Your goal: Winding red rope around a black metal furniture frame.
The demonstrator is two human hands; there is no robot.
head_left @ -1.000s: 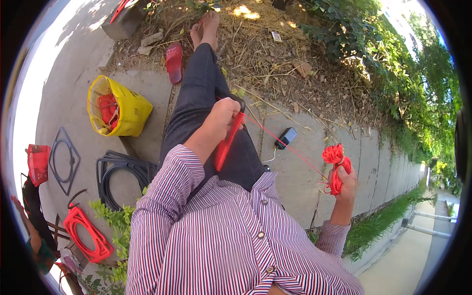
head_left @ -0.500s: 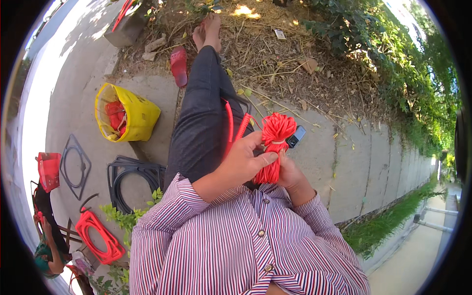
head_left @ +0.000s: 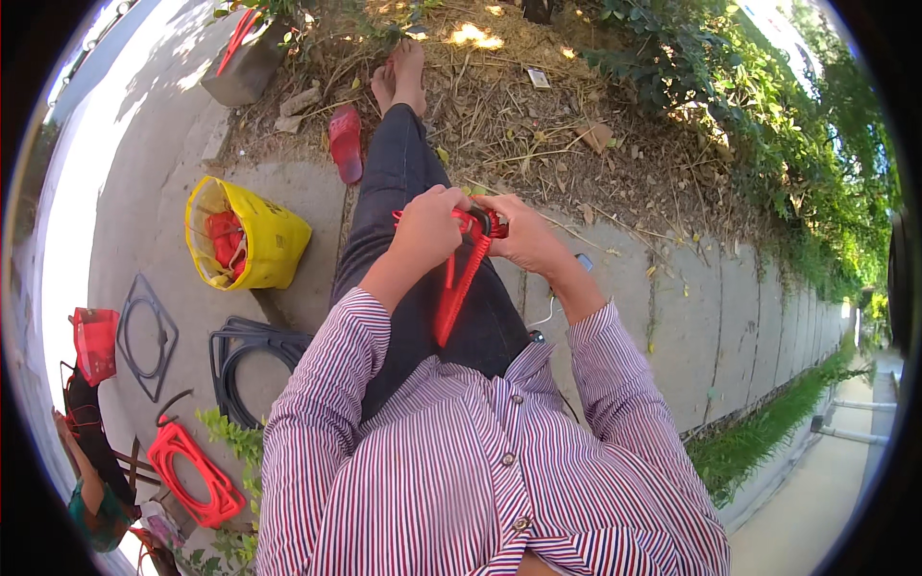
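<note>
Over my lap, a dark frame (head_left: 480,218) partly wrapped in red cord (head_left: 461,298) is between my two hands. Its wrapped side slants down toward my thighs. My left hand (head_left: 427,233) is closed at the frame's upper end, fingers bent over it, and a bit of red cord pokes out beside it. My right hand (head_left: 528,235) is curled around a bundle of red cord (head_left: 499,228), close against the dark end of the frame. Most of the bundle is hidden by the fingers.
A yellow bucket-like bag (head_left: 279,240) holding red cord stands to my left. Near it lie dark frames (head_left: 223,360) and a red-wrapped frame (head_left: 197,475). One red slipper (head_left: 346,144) is by my outstretched legs. Another person's arm (head_left: 86,470) shows at far left.
Both hands have moved away from my body, to over my thighs. The cord bundle, upright in full view before, is now lowered beside the frame and mostly covered by my right hand.
</note>
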